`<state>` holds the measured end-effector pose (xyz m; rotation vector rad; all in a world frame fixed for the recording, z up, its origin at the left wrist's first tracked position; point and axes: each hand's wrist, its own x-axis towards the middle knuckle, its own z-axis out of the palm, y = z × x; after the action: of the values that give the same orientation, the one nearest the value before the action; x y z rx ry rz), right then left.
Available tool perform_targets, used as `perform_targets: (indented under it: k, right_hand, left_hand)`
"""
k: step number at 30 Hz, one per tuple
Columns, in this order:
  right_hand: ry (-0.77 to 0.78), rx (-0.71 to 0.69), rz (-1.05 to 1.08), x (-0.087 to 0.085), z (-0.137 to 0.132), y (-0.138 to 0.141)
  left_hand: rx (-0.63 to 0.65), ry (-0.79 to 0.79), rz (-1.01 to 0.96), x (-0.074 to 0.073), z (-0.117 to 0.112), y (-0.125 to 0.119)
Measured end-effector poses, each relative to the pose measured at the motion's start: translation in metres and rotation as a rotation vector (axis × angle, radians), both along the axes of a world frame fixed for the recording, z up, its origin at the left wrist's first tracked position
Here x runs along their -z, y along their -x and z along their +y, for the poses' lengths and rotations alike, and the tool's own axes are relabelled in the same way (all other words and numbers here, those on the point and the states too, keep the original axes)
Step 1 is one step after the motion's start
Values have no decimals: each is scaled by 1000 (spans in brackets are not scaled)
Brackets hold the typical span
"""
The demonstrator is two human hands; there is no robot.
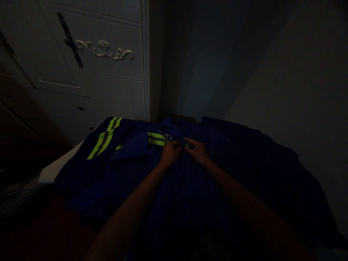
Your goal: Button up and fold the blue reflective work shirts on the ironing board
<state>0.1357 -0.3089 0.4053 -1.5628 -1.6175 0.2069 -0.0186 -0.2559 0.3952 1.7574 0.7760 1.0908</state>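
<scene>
A dark blue work jacket point(130, 159) with yellow-green and grey reflective bands lies spread out, its collar at the far side. Both hands meet at its front opening, just below the collar. My left hand point(171, 151) pinches the left front edge beside a reflective chest band point(157, 139) and a small white emblem. Across from it, my right hand point(198, 151) has thumb and fingers closed on the other front edge. Whatever sits right between the fingertips, perhaps a fastening, is too dark and small to make out. Lower down the front a round button point(164, 198) faintly shows.
A white cabinet point(114, 90) with a carved ornament and a dark handle point(70, 40) stands at the back left. Behind the jacket is a grey wall point(272, 72). A pale surface edge point(61, 165) shows under the left sleeve. The scene is very dim.
</scene>
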Motion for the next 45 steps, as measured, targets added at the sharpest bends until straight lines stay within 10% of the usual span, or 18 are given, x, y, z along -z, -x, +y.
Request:
perform_targets:
  k: [27, 45]
  right_hand:
    - [231, 171, -677, -19, -11, 28]
    - [213, 171, -878, -12, -7, 30]
  left_hand:
    - [-28, 403, -361, 11, 10, -13]
    - [3, 626, -234, -7, 13, -6]
